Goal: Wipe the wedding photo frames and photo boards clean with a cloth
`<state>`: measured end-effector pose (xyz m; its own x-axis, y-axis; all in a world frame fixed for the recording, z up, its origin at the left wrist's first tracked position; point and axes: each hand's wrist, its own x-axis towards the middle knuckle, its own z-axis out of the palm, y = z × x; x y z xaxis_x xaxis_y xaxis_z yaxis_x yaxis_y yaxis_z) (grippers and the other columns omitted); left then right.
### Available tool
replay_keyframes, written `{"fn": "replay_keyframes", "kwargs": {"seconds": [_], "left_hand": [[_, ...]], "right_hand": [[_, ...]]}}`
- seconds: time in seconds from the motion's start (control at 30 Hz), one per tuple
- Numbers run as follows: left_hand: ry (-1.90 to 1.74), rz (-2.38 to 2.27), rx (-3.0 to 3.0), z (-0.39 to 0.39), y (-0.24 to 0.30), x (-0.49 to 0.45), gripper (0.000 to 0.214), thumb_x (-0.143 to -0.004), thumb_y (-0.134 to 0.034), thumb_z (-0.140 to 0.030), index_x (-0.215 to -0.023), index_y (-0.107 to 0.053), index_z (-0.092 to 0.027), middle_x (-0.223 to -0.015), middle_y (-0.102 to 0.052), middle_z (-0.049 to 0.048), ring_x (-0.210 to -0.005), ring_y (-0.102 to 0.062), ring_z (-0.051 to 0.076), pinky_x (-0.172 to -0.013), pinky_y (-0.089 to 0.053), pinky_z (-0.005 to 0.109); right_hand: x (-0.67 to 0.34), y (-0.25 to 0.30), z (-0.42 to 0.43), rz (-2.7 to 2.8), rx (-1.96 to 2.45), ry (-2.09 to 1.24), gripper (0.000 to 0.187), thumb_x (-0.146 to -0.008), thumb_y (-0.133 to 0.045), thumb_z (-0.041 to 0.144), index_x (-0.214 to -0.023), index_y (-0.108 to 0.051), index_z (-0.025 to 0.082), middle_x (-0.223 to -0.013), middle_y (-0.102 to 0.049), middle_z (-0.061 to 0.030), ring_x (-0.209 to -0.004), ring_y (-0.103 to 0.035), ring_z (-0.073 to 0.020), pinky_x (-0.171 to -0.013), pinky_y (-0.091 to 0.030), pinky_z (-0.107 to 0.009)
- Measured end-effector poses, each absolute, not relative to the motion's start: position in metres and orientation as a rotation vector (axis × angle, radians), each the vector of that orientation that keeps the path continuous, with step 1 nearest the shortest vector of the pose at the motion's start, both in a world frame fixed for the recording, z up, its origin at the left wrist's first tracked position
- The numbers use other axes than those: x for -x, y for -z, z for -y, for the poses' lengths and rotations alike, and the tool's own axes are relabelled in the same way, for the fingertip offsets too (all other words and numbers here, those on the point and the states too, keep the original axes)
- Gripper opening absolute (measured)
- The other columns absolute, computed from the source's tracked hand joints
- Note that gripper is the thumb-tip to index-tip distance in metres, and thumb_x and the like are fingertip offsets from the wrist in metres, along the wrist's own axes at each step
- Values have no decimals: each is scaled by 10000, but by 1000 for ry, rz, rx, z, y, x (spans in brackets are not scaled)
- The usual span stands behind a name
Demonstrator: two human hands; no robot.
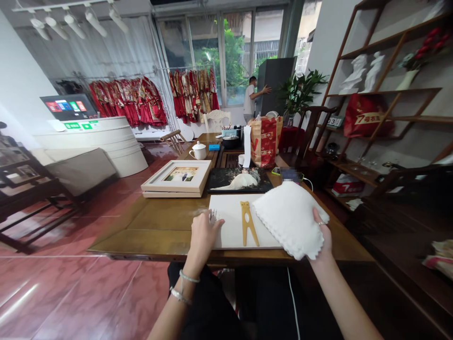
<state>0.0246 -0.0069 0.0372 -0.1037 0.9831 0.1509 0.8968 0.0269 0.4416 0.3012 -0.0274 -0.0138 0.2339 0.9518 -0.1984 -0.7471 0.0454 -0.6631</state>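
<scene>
My right hand [323, 233] grips a white fan-shaped piece [292, 217] by its right side; the piece has a scalloped edge and is held tilted above the table. My left hand [205, 233] is at the left edge of a white board [230, 236], its fingers curled and the thumb pointing right. A small greyish patterned thing [214, 216] shows by those fingers, too blurred to name. Flat on the board, between my hands, lies a yellow cat-shaped tool [247, 222] with two long legs.
Behind the board lies a black panel [221, 177] with a white shape. Left of it is a stacked picture frame [177, 175], with a white lidded cup [198, 150] beyond. A red paper bag [267, 141] stands behind a phone [289, 174]. A person [250, 99] stands near the window.
</scene>
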Motion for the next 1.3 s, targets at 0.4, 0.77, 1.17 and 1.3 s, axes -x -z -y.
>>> {"fn": "replay_keyframes", "kwargs": {"seconds": [0.4,0.77,1.17,1.3], "left_hand": [[-749,-1885,-2241,-2,-25,-6,423,-812,-606,-395,-1131,-624,-118,-1174,-608,159,-1146,-523,310,-954,-423,410],[-868,-1356,-2342,-33,15,-1,409,-940,-368,-333,-1265,-530,-146,-1453,-403,151,-1398,-278,272,-1133,-253,494],[-857,-1366,-2330,-36,22,2,453,-924,-344,-268,-1342,-454,-131,-1484,-363,135,-1403,-273,234,-1157,-231,435],[-833,-1390,-2367,-35,20,0,457,-921,-337,-232,-1348,-443,-108,-1483,-357,154,-1402,-272,247,-1155,-231,458]], "right_hand": [[-308,11,27,744,906,-1070,524,-863,-408,585,-1056,-671,175,-1051,-712,-131,-1131,-582,-310,-961,-456,-517],[-311,-31,20,1524,1195,-260,447,-669,-639,218,-1115,-659,191,-1148,-676,-80,-1118,-581,-311,-1054,-365,-481],[-264,-34,-6,2356,1549,-235,774,-622,-428,62,-1385,-429,186,-1455,-405,-38,-1388,-247,-220,-1145,-114,-492],[-272,-36,53,2442,1435,-295,885,-551,-397,26,-1407,-393,247,-1476,-358,19,-1401,-209,-194,-1156,-94,-484]]}}
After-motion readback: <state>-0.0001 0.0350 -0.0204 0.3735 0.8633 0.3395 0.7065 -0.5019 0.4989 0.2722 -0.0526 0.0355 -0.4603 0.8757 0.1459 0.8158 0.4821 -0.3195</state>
